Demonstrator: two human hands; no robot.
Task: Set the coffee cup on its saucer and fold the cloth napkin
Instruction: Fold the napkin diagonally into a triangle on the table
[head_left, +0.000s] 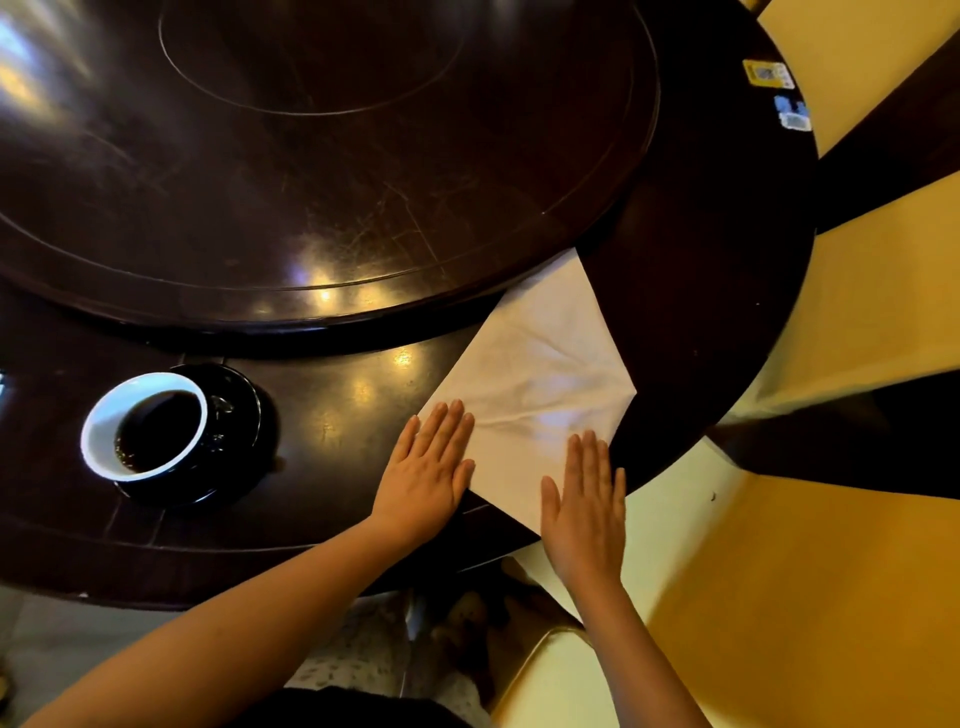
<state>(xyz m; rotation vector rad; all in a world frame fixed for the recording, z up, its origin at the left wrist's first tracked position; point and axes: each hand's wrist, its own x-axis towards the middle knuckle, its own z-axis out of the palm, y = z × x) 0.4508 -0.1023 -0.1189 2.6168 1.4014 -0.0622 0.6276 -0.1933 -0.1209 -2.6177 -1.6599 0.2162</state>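
Napkin (535, 384) long axis diagonal, tip twd lazy Susan (311, 156), both hands flat on it, fingers together, L (423, 480), R (584, 512)

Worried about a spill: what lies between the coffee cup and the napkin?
Only bare dark table separates the coffee cup from the napkin, seen in the head view.

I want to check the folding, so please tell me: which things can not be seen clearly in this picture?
Head view only:
- Napkin: far corner hidden under the raised turntable; near edges covered by left hand and right hand.
- Saucer: mostly hidden by the cup.
- Stickers: too blurred to read.
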